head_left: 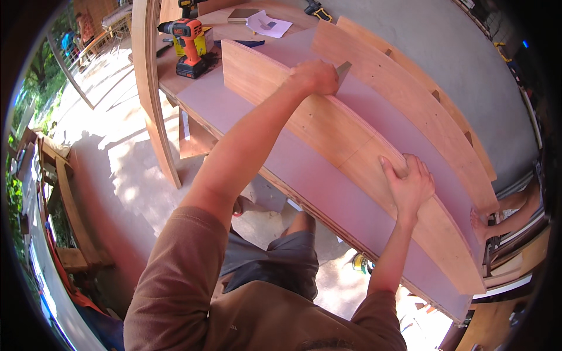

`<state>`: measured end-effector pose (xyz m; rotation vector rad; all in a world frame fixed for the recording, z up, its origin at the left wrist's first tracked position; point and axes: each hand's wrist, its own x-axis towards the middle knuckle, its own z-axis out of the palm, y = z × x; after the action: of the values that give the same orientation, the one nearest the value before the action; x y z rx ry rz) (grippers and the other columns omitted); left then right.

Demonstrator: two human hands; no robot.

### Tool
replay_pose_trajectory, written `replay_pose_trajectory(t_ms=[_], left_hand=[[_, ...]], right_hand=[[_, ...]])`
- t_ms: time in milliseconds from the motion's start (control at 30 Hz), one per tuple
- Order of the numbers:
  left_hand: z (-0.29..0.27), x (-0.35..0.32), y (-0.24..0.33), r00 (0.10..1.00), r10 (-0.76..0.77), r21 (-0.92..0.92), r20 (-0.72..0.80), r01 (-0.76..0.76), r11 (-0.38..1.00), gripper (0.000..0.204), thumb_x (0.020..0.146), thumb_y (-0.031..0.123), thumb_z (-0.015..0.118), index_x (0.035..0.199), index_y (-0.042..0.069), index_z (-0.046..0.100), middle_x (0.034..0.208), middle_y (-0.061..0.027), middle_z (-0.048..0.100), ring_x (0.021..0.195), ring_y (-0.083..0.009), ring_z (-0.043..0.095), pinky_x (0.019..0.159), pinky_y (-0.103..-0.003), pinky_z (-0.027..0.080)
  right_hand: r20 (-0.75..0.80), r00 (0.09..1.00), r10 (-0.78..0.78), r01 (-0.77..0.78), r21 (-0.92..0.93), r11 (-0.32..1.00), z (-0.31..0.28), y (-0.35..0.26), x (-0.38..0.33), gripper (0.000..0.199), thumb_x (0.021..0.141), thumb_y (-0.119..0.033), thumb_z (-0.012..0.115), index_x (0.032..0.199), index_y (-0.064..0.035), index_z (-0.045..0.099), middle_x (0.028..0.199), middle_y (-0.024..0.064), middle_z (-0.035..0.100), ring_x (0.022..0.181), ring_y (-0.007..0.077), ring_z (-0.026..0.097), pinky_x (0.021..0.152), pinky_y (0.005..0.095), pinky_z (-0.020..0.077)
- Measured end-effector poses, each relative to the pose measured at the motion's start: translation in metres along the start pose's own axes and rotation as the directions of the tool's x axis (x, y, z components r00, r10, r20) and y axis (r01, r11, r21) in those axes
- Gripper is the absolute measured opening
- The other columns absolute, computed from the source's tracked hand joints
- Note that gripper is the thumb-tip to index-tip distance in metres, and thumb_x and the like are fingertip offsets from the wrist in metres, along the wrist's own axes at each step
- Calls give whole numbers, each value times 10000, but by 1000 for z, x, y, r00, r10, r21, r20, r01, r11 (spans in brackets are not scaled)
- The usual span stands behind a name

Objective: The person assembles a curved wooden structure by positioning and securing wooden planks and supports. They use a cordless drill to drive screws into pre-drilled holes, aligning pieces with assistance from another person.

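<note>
The curved plywood rib (351, 146) is standing on edge on the purple-grey panel (328, 175), running from upper left to lower right. The right hand (410, 184) is pressing flat and open on it — the left hand (316, 77) is closing around a metal scraper (342, 75) at its top edge.

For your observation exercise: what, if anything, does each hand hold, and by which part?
Left hand grips a scraper by its handle end; right hand lies flat on the curved wooden panel, gripping nothing.

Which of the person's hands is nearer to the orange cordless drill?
Left. The left hand grips the curved wooden panel not far right of the drill; the right hand presses the same panel much farther along.
</note>
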<state>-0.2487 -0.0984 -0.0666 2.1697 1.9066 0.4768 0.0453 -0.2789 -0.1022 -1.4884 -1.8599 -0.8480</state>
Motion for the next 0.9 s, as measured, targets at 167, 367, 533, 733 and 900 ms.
replay_pose_trajectory(t_ms=[167,367,533,733,900], left_hand=[[-4,-7,-1,997,81,12,0,-81,997,504,899,268,604,1382,361,712,1272,-102,752,1209,-322,697,1035,-452,556],[-10,-15,7,999,-11,-11,34,12,1000,665,904,287,616,1562,351,543,1367,-127,695,1264,-338,675,1060,-480,543],[-14,-13,7,997,-27,-75,71,32,997,594,895,263,647,1486,215,607,1361,-129,698,1267,-335,678,1054,-485,545],[-12,-21,6,999,-32,-124,-20,29,992,610,909,286,664,1478,91,561,1336,-141,712,1252,-346,689,1030,-482,559],[-10,-22,6,997,-27,-181,-77,13,983,782,889,295,700,1546,-37,437,1288,-194,727,1208,-357,713,1006,-463,573]], right_hand=[[56,998,13,-15,38,999,-2,-3,2,482,806,-532,856,955,-85,750,897,46,752,840,262,712,726,409,510],[391,910,139,-201,122,972,-26,-8,21,542,877,-503,827,1098,-18,728,1000,133,759,927,301,722,814,428,553],[539,830,-145,-227,564,794,-10,-14,69,532,1002,-444,737,1262,11,648,1032,166,733,901,244,709,835,396,564],[754,640,-150,-467,536,703,73,-76,162,527,1138,-526,423,1537,-186,475,1190,140,698,1008,227,710,856,374,584],[817,557,-149,-594,517,617,110,-116,185,627,1102,-622,352,1568,-220,473,1276,143,684,998,230,727,851,437,600]])
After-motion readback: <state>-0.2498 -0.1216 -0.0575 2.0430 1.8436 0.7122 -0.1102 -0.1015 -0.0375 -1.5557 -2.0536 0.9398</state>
